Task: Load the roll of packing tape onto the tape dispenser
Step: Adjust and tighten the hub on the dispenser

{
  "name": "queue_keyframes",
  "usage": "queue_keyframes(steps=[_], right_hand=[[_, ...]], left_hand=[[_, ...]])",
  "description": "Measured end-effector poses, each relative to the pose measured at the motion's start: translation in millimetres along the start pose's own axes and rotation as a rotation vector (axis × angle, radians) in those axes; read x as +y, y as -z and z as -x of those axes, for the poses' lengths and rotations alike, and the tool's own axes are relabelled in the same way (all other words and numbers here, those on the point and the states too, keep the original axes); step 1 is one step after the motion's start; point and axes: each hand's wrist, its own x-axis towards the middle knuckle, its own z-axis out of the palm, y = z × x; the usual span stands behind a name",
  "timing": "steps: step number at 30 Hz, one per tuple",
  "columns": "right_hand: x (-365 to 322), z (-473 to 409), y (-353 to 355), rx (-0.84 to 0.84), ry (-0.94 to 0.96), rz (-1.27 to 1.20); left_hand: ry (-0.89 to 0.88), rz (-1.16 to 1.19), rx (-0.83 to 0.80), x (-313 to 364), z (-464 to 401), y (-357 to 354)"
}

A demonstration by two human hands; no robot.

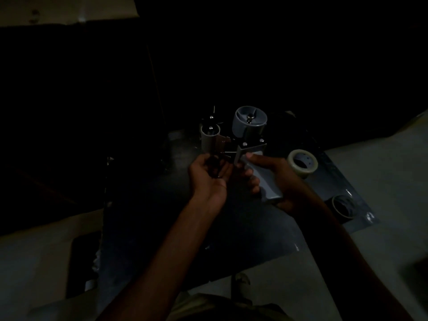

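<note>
Dim light. We see the right hand (266,172) closed around the grey handle of the tape dispenser (245,137), its hub bare. Left hand (208,174) curled at the dispenser's front; its grasp unclear. Tape roll (302,163) lies just right, untouched.

Under my work there is a dark plastic sheet (243,228) spread on a pale floor (382,181); its near-right edge shines a little. On this sheet, at the right side, lies a dark ring (342,206), maybe an empty core, but the light is too weak to be sure. At the left I see a pale flat board (41,246), like cardboard, with a dark rectangle (83,265) on it. Far at the top left is another pale surface (67,9). The rest is black to me.
</note>
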Motion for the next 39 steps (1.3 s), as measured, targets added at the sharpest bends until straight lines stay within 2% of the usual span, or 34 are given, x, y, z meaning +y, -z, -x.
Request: queue_keyframes(steps=[5,12,17,22,34,39], right_hand=[[-20,27,3,0.053,0.028,0.038],[-31,37,15,0.013,0.029,0.054],[-34,34,23,0.001,0.034,0.071],[-40,31,32,-0.008,0.043,0.090],[-40,24,44,-0.009,0.020,0.043],[-39,22,43,0.002,0.043,0.042]], left_hand=[[0.016,0.029,-0.047,-7,27,-16],[0.016,-0.028,-0.066,-18,39,-26],[-0.060,-0.160,-0.132,-22,30,-33],[-0.054,-0.272,-0.180,-25,17,-40],[-0.012,-0.311,-0.161,-33,10,-54],[-0.087,-0.307,-0.075,-36,2,-53]])
